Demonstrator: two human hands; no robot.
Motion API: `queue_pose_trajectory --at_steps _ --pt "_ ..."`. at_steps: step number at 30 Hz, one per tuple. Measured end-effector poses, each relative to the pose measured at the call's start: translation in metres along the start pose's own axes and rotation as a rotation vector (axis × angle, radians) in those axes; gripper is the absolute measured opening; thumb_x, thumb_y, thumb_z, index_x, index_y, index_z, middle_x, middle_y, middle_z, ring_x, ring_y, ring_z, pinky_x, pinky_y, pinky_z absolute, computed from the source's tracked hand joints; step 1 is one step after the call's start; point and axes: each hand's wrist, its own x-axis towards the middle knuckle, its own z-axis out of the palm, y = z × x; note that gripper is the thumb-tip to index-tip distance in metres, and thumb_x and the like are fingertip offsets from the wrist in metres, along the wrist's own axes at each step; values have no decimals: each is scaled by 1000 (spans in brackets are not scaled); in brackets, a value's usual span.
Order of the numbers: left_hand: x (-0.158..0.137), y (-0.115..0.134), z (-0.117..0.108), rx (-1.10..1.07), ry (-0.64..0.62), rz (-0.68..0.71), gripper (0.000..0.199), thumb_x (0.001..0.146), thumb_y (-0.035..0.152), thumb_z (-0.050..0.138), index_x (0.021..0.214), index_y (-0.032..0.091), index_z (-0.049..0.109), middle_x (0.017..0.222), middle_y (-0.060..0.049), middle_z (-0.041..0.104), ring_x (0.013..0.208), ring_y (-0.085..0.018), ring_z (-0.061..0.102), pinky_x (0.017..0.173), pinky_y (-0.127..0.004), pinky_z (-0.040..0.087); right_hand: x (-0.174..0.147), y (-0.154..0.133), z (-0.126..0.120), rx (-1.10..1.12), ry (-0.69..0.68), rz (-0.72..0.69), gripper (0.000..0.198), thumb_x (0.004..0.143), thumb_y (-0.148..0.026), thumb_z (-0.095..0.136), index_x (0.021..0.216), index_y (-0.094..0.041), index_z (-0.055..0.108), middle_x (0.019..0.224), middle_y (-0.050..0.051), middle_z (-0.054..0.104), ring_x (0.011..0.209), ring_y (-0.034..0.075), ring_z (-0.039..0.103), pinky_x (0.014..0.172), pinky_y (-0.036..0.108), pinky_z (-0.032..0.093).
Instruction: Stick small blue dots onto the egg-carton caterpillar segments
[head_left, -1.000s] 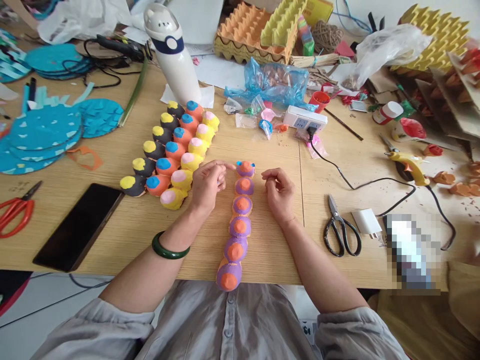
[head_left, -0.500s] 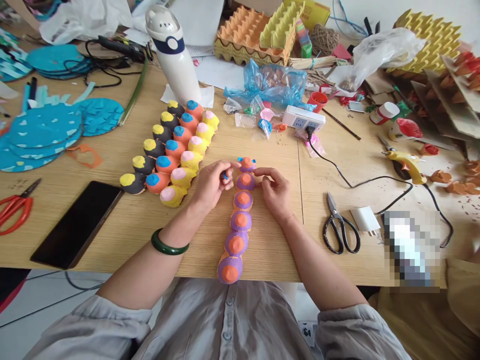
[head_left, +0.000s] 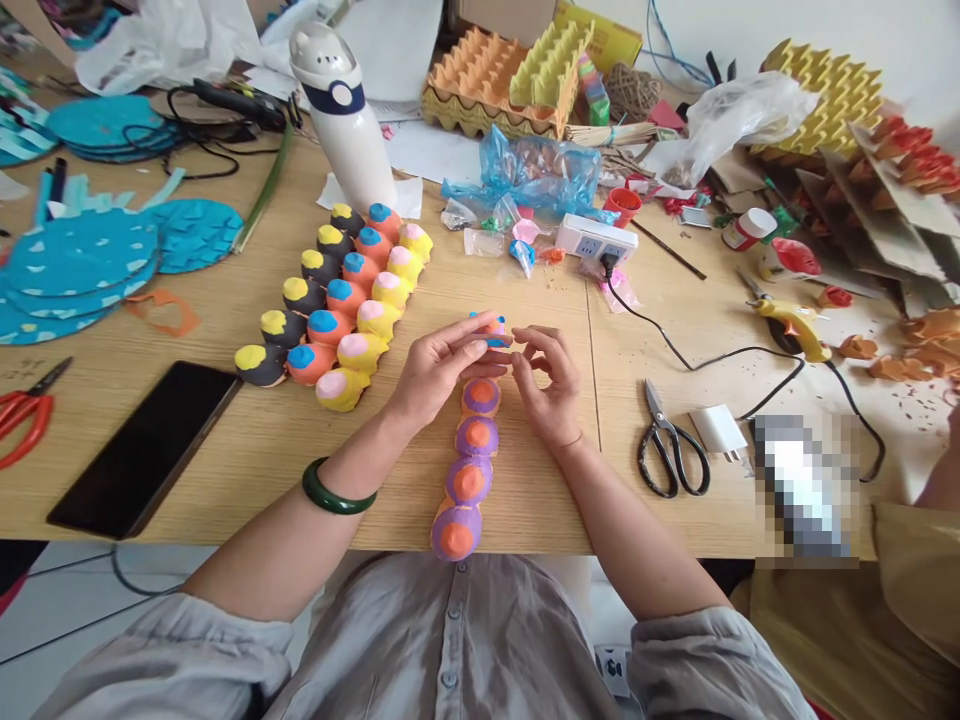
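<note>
A strip of purple domes with orange tips [head_left: 477, 436] runs away from the table's front edge. Blue bits sit on the strip's far end [head_left: 491, 324], partly behind my fingers. Over that end, my left hand [head_left: 442, 365] has its fingers drawn together around a small lump of blue clay [head_left: 496, 342]. My right hand [head_left: 549, 380] faces it with bent fingers, thumb and index curled toward the left fingertips. What its fingertips pinch, if anything, is too small to make out. Left of my hands stand black, orange and yellow dome strips [head_left: 346, 295], topped with yellow, blue and pink.
A white bottle [head_left: 349, 135] stands behind the dome strips. A phone [head_left: 146, 445] and red-handled pliers [head_left: 30, 415] lie left. Black scissors [head_left: 670, 445], a white charger [head_left: 718, 431] and a yellow glue gun [head_left: 791, 325] lie right. A power strip [head_left: 597, 238] with its cable is behind.
My left hand has moved right over the strip's far end, bringing the blue clay from its curled fingers toward the right hand. My right fingers have bent inward. The view has shifted slightly.
</note>
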Motion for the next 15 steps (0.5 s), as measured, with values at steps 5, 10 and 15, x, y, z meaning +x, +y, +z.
queue_pose_trajectory --at_steps 5,10,15 --pt "-5 2 0 216 1 131 60 90 50 80 142 18 72 124 -12 82 97 -25 82 86 -35 69 1 3 2 -9 -32 -111 18 98 -28 71 116 -30 76 106 5 67 87 16 66 67 31 60" --pt "-9 5 6 373 13 203 52 94 57 74 128 17 80 123 -13 82 99 -26 82 84 -32 69 -1 1 2 -57 -17 -87 13 102 -31 65 105 -28 77 99 5 70 88 17 69 69 33 61" --pt "-2 9 0 316 244 329 45 98 56 68 115 15 79 98 -9 82 79 -20 78 72 -31 67 3 14 5 30 44 61 15 101 -34 65 100 -25 76 94 4 73 80 15 68 62 27 58"
